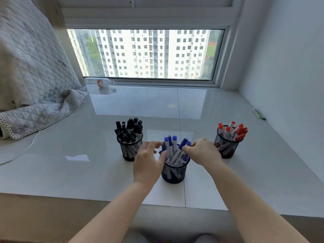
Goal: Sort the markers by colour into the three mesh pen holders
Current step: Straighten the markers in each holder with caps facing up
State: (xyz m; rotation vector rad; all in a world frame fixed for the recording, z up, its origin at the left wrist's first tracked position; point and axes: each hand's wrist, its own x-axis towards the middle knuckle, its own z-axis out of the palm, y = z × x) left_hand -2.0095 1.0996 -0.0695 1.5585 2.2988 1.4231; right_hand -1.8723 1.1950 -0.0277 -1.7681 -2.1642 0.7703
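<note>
Three black mesh pen holders stand on the glossy white sill. The left holder (130,151) is full of black-capped markers (128,129). The middle holder (174,173) carries several blue-capped markers (172,146). The right holder (226,146) has red-capped markers (234,131). My left hand (149,160) rests against the left side of the blue markers, fingers spread and touching them. My right hand (203,152) is at their right side, fingertips pinched around the caps of the blue markers there.
A quilted grey blanket (35,81) drapes over the sill's left side, with a white cable (26,148) trailing below it. A plastic bottle (100,82) lies by the window. A few pens (259,113) lie at the right wall. The sill's front edge runs near my forearms.
</note>
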